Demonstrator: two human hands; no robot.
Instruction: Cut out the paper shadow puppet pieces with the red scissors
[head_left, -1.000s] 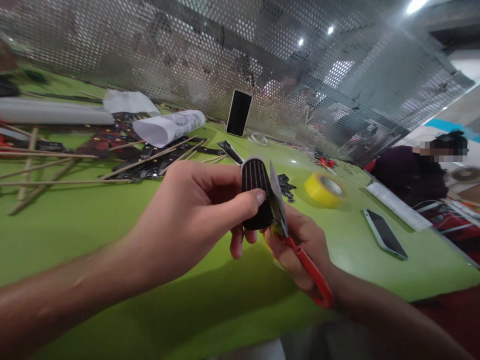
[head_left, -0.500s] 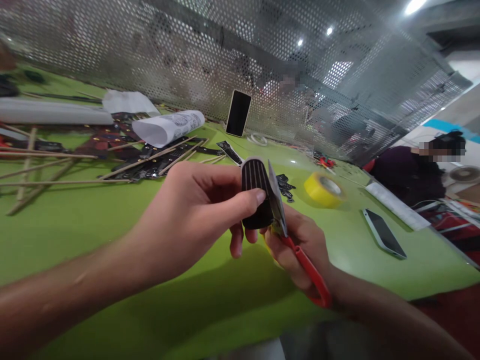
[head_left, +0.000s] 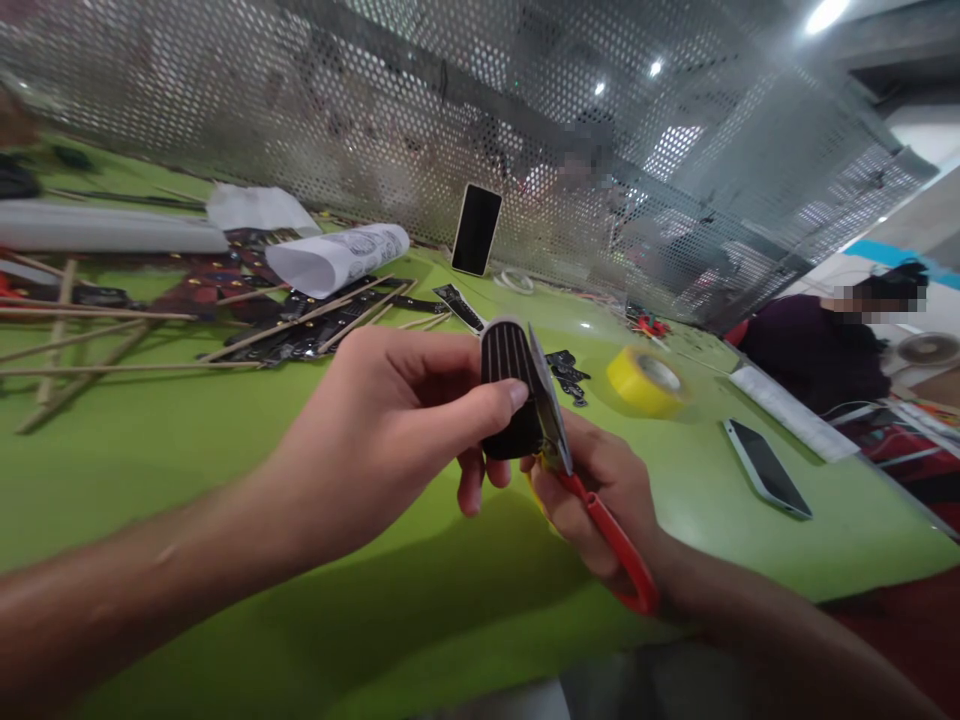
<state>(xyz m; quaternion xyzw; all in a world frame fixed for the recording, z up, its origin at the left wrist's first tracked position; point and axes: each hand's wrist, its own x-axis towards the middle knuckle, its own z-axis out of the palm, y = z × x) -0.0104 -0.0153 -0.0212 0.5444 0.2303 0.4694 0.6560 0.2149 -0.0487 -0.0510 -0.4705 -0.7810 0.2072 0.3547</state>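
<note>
A black piece with thin pale stripes and a light rounded top edge (head_left: 511, 420) is pinched between the thumb and fingers of my left hand (head_left: 405, 430). My right hand (head_left: 600, 490) is closed on scissors with red handles (head_left: 619, 545). The scissor blades point up and lie along the right edge of the black piece. Whether the blades touch it is hard to tell. Behind my hands, a small black strip with a pale border (head_left: 459, 307) and dark cut-out pieces (head_left: 570, 377) lie on the green table (head_left: 360, 590).
Yellow tape roll (head_left: 646, 381) and a phone (head_left: 766, 468) lie to the right, near a white strip (head_left: 793, 412). Wooden sticks (head_left: 127, 367) and rolled paper (head_left: 337, 258) lie left. A dark-screened device (head_left: 476, 229) leans at the mesh panel (head_left: 360, 110). A person sits far right.
The scissor blades and the black piece have shifted very slightly to the left. Both hands keep their hold.
</note>
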